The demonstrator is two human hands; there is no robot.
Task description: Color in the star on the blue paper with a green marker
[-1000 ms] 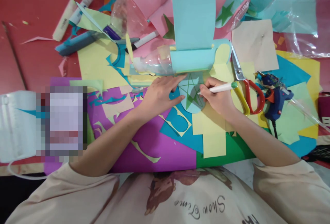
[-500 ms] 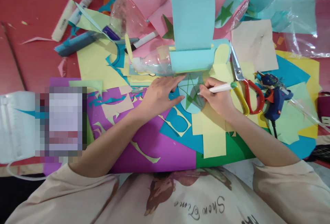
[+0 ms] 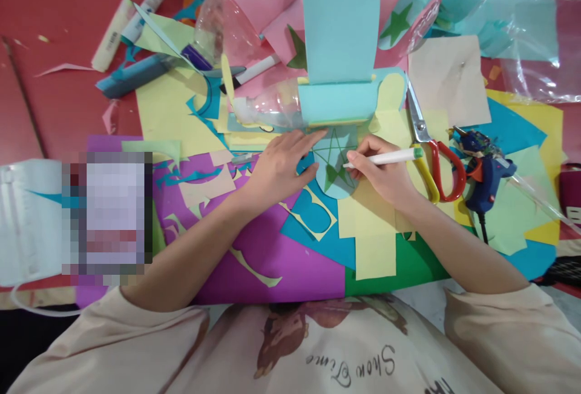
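Observation:
A white marker with a green end (image 3: 390, 157) is gripped in my right hand (image 3: 385, 170), its tip on a light blue rounded paper wing (image 3: 349, 140). On that wing a five-pointed star is outlined in green, with a lower part filled in. My left hand (image 3: 284, 164) lies with fingers apart, fingertips at the wing's upper left edge. Just beyond stands a model plane made from a clear plastic bottle (image 3: 275, 108) wrapped in light blue paper (image 3: 338, 105), with a yellow propeller (image 3: 227, 76) at its left end. Its other wing (image 3: 340, 25) extends away from me.
Right of my right hand lie scissors (image 3: 422, 121) with red and yellow handles and a blue glue gun (image 3: 488, 182). Paper scraps cover purple card (image 3: 272, 261). Pens (image 3: 111, 34) lie far left; a pixelated object (image 3: 111, 212) is near left.
My right hand has shifted the marker tip slightly left on the star, and the marker lies flatter. My left thumb has drawn in a little.

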